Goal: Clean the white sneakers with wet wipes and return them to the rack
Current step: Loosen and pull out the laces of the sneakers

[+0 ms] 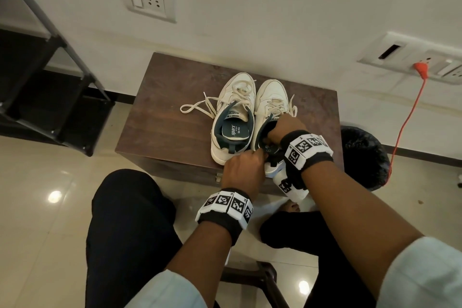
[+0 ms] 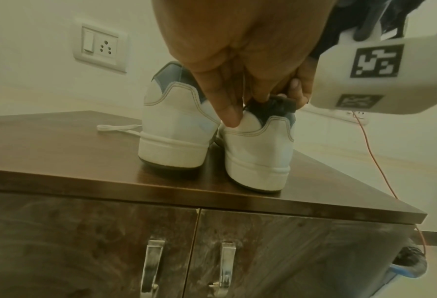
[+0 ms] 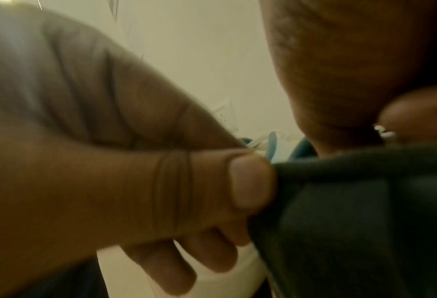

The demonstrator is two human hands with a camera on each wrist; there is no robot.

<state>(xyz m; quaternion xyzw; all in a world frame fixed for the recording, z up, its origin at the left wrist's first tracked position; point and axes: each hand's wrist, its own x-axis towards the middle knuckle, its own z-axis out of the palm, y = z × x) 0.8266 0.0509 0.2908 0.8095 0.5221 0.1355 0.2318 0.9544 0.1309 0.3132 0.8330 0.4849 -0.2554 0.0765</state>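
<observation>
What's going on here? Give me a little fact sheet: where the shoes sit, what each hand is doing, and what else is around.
Shoes: two white sneakers, left sneaker and right sneaker, side by side on a wooden cabinet
Left hand: pinching the right sneaker's dark heel collar
Right hand: fingers reaching into that sneaker's opening
Laces: loose
Nearby: black rack, black-lined bin, orange cord
Wipes: none visible

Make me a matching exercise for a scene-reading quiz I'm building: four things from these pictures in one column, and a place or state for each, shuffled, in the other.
Things:
1. left sneaker
2. right sneaker
3. orange cable
4. bin

Places or states:
A. plugged into a wall socket
B. on the floor right of the cabinet
C. gripped at the heel collar by both hands
D. untouched, a lace trailing across the cabinet top

Pairs: 1-D, 2-C, 3-A, 4-B
</observation>
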